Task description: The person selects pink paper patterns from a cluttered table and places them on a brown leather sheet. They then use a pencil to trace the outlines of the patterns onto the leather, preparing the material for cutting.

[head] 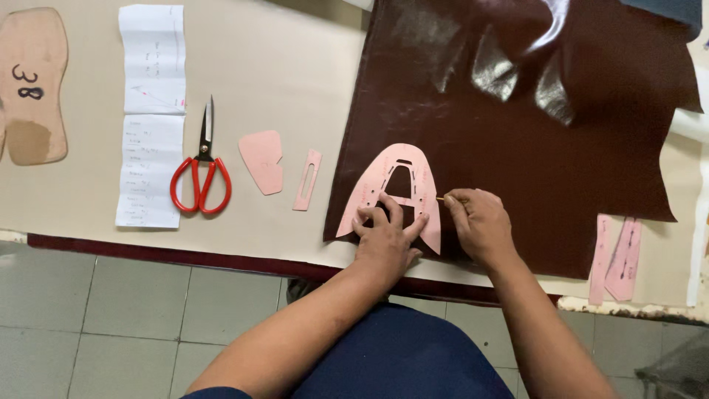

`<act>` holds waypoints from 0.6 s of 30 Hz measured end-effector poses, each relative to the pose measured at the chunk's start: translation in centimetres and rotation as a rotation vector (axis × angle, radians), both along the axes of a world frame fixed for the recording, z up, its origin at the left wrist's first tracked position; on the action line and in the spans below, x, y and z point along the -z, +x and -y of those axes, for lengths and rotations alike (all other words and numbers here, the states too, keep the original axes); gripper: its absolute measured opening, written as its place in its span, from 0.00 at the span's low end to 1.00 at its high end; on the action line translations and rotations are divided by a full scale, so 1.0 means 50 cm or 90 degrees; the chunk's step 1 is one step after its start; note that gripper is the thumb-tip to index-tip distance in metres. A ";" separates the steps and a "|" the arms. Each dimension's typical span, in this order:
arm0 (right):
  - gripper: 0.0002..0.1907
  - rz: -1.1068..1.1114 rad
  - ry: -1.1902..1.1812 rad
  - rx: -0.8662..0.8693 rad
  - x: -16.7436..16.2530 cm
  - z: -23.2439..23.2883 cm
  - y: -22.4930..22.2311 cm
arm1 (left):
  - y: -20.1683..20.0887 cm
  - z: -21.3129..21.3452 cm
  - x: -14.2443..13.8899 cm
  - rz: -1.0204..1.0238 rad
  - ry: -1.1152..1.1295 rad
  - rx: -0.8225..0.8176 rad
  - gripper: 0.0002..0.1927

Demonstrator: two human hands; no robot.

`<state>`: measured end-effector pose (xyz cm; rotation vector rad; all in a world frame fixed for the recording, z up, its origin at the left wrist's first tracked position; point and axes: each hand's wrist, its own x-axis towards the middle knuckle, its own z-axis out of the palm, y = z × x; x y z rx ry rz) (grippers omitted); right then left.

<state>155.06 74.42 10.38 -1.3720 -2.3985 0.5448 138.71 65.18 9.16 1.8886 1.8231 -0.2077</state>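
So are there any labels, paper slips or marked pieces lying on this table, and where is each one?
Paper sheet: left of the red scissors, long white folded strip with faint handwriting.
Sole piece: far left edge, tan sole shape with dark hand-drawn marks.
Pink pattern: on the dark brown leather, arch-shaped card with small markings, under the left hand.
Pink strips: right table edge, narrow, faintly marked.

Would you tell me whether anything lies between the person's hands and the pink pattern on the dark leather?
Nothing visible does. The left hand presses directly on the pink pattern, and the right hand holds a thin marking tool at its right edge, on the brown leather.
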 end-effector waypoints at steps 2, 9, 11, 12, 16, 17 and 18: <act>0.11 0.004 -0.009 -0.005 -0.002 0.016 0.007 | -0.002 -0.001 0.001 -0.010 0.006 0.004 0.37; 0.11 -0.029 -0.003 -0.029 0.001 0.095 0.056 | -0.007 -0.001 0.004 -0.029 0.027 0.022 0.33; 0.11 -0.019 -0.023 -0.026 0.008 0.119 0.072 | -0.009 -0.002 0.004 -0.029 0.024 0.028 0.32; 0.11 -0.011 -0.028 -0.025 0.009 0.130 0.079 | -0.009 0.000 0.003 -0.031 0.026 0.031 0.32; 0.11 0.002 -0.047 -0.019 0.017 0.154 0.095 | -0.013 -0.002 -0.005 -0.038 0.016 0.045 0.32; 0.12 0.001 -0.052 -0.017 0.018 0.156 0.097 | -0.014 -0.003 -0.007 -0.042 0.017 0.050 0.32; 0.12 -0.011 -0.047 -0.018 0.019 0.158 0.098 | -0.014 -0.004 -0.009 -0.046 0.016 0.054 0.32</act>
